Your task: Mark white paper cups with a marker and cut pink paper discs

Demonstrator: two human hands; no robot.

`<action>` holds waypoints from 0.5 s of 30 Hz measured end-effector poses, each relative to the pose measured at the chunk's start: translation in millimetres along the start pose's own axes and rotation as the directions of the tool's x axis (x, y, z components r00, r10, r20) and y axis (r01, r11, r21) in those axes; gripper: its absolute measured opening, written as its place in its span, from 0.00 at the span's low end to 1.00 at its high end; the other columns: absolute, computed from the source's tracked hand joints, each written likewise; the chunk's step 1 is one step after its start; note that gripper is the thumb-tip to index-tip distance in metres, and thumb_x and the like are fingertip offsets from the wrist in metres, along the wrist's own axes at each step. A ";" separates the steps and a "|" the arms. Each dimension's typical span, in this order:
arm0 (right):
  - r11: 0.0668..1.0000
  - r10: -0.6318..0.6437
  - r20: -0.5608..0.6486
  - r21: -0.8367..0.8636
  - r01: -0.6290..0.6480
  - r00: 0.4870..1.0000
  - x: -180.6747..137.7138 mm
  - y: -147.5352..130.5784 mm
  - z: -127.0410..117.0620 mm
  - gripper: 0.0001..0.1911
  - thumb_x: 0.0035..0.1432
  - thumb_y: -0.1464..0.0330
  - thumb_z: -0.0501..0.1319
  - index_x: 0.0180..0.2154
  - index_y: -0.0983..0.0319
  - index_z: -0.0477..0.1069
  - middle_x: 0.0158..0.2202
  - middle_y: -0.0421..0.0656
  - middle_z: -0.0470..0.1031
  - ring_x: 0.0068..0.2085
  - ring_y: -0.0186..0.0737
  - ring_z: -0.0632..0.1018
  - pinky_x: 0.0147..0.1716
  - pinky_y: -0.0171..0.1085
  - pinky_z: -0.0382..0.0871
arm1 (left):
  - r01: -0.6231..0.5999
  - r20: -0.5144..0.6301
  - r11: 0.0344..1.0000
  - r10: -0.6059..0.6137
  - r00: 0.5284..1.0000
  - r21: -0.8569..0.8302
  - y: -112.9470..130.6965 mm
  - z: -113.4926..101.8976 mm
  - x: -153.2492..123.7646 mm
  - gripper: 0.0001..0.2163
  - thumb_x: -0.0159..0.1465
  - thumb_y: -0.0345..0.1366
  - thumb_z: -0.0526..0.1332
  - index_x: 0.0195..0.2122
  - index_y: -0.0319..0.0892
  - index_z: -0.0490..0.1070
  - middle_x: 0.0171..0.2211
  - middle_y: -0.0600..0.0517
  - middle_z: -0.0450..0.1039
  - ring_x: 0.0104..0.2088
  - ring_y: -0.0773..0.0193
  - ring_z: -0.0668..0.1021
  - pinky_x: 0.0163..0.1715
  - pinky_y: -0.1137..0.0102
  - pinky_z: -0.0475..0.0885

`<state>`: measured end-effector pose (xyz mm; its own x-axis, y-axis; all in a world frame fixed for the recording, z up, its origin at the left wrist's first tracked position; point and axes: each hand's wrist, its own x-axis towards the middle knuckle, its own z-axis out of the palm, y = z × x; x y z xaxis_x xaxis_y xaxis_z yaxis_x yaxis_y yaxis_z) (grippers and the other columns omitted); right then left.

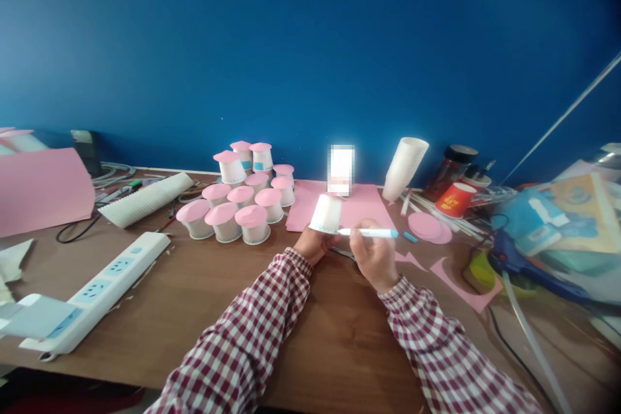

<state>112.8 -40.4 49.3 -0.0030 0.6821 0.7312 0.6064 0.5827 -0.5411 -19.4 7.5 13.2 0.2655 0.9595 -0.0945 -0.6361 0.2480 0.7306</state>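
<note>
An upside-down white paper cup (326,212) rests in my left hand (313,246), which grips it from below near the rim. My right hand (376,255) pinches a white and light-blue marker (371,233), its tip at the lower edge of the cup. Marks show faintly along that edge. Behind the cup lies a sheet of pink paper (369,204). To the left stand several upturned cups with pink cone tops (252,217), some stacked on others. A blue marker cap (410,237) lies right of my right hand.
Right of the paper are a leaning stack of white cups (405,165), pink discs (427,226), a red cup (456,199) and a blue glue gun (528,268). Pink scraps (468,288) lie nearby. A power strip (104,288) and another cup stack (148,199) are at left.
</note>
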 end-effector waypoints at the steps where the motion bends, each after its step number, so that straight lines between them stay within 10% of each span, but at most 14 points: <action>1: 1.000 0.003 0.008 0.007 -0.003 1.000 0.0 0.4 0.1 0.05 0.57 0.68 0.55 0.30 0.61 0.66 0.24 0.39 0.70 0.25 0.33 0.71 0.26 0.32 0.65 | -0.003 -0.009 1.000 0.002 1.000 -0.014 -0.1 -0.2 0.3 0.08 0.50 0.28 0.65 0.31 0.37 0.69 0.28 0.52 0.71 0.29 0.70 0.75 0.26 0.79 0.72; 15: 0.975 0.168 -0.013 0.148 -0.165 0.986 -1.3 3.8 9.0 0.14 0.61 0.66 0.53 0.49 0.61 0.62 0.40 0.45 0.73 0.40 0.39 0.76 0.41 0.41 0.71 | 0.116 0.071 0.981 -0.106 0.992 -0.158 6.4 0.8 -2.3 0.12 0.54 0.31 0.64 0.40 0.38 0.69 0.31 0.50 0.73 0.30 0.68 0.77 0.30 0.75 0.73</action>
<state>107.9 -35.0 42.5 0.1091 0.7648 0.6350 0.4744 0.5213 -0.7094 -23.5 6.8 18.7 0.3825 0.9157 -0.1230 -0.7075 0.3759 0.5985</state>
